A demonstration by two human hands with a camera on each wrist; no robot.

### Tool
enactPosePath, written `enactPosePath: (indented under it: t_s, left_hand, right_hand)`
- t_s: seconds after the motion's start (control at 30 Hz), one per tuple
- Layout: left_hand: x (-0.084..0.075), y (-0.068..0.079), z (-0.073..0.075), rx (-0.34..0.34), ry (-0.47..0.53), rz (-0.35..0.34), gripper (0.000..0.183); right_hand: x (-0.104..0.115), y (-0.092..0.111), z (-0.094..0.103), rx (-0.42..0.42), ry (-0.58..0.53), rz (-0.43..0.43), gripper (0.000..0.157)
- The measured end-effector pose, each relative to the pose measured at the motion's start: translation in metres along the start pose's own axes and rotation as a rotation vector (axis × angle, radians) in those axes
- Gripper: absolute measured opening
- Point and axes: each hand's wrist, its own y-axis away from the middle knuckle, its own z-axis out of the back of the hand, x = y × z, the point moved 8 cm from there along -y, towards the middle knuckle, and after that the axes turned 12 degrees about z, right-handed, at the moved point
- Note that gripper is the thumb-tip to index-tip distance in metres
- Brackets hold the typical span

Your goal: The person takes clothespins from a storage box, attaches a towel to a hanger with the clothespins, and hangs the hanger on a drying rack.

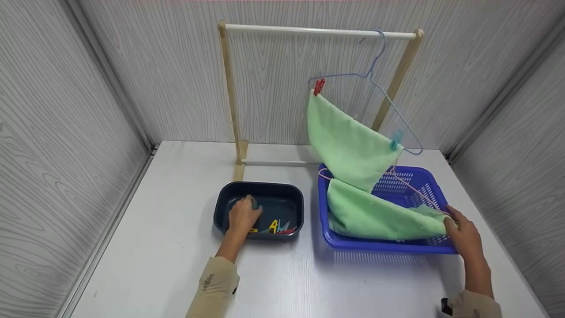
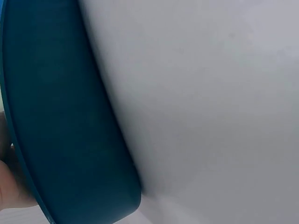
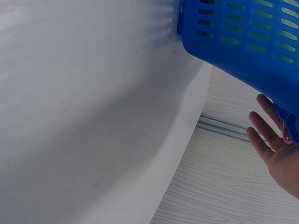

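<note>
My left hand (image 1: 243,215) reaches into a dark blue tub (image 1: 296,198), pinching a small grey-green clothespin (image 1: 254,203) between thumb and forefinger. Several yellow, blue and red clothespins (image 1: 273,226) lie at the tub's near side. At the right rim of a blue basket (image 1: 390,247), my right hand (image 1: 467,236) holds the corner of a green cloth (image 1: 384,216) against the end of a pink hanger (image 1: 415,190), thumb on top. In the right wrist view, the fingers (image 3: 262,128) spread outside the basket wall. The left wrist view mostly shows the tub's outer side.
A rack with a white bar (image 1: 300,30) stands behind. From it hangs a blue hanger (image 1: 393,99) bearing another green cloth (image 1: 348,137), clipped by a red clothespin (image 1: 318,86) and a blue clothespin (image 1: 396,140). That cloth droops over the basket. Panelled walls enclose the white table (image 1: 176,212).
</note>
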Motion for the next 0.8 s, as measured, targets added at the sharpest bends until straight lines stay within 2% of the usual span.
enactPosePath:
  t_s: [0.1, 0.33, 0.6, 0.8]
  left_hand:
    - [0.001, 0.001, 0.003, -0.015, 0.034, 0.005, 0.031]
    - [0.003, 0.003, 0.004, 0.0, 0.112, 0.047, 0.034]
    - [0.001, 0.006, 0.01, -0.058, 0.203, 0.031, 0.036]
    - [-0.003, 0.01, 0.018, -0.102, 0.312, -0.008, 0.036]
  right_hand:
    - [0.0, 0.0, 0.0, -0.004, 0.003, -0.003, 0.05]
    - [-0.001, 0.0, 0.0, -0.01, -0.012, 0.003, 0.049]
    - [0.0, 0.001, 0.0, -0.009, -0.011, -0.015, 0.049]
    - [0.0, 0.002, 0.001, -0.008, -0.016, -0.016, 0.05]
